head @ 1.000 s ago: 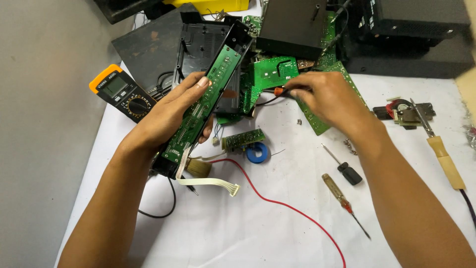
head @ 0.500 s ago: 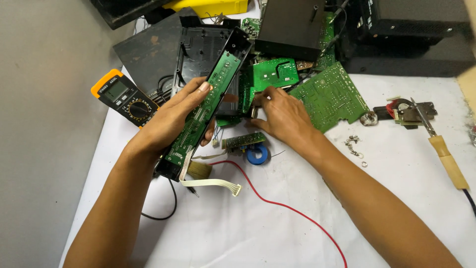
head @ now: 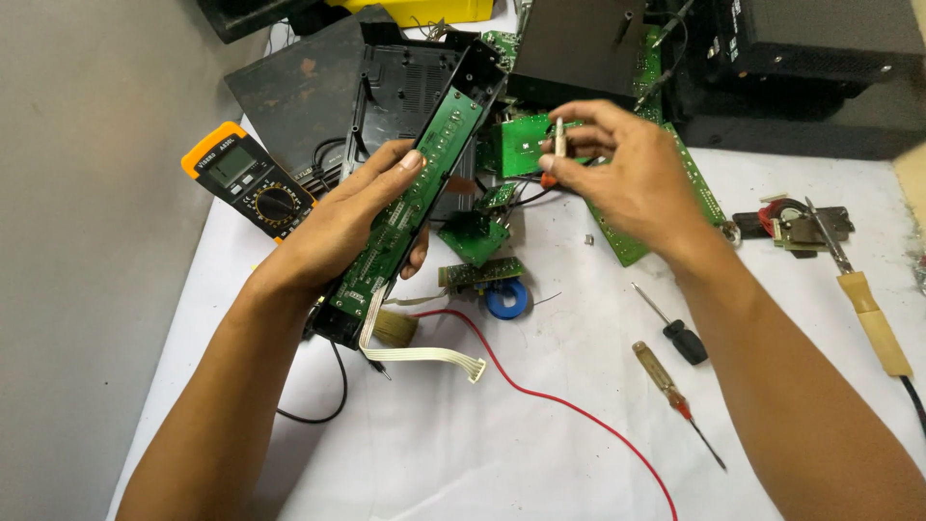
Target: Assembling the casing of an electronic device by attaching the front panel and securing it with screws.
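A small grey rectangular screen [head: 232, 163] is seen on the orange-edged black multimeter [head: 249, 181], lying at the desk's left edge.

white-covered table [head: 540, 463], grey wall [head: 87, 289]

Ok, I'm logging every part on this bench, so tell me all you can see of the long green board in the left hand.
The long narrow green circuit board sits in a black plastic frame, tilted from lower left to upper right above the white table. Its face carries rows of small components. The left hand wraps it mid-length, fingertips on the face. A white flat ribbon cable trails from its lower end.
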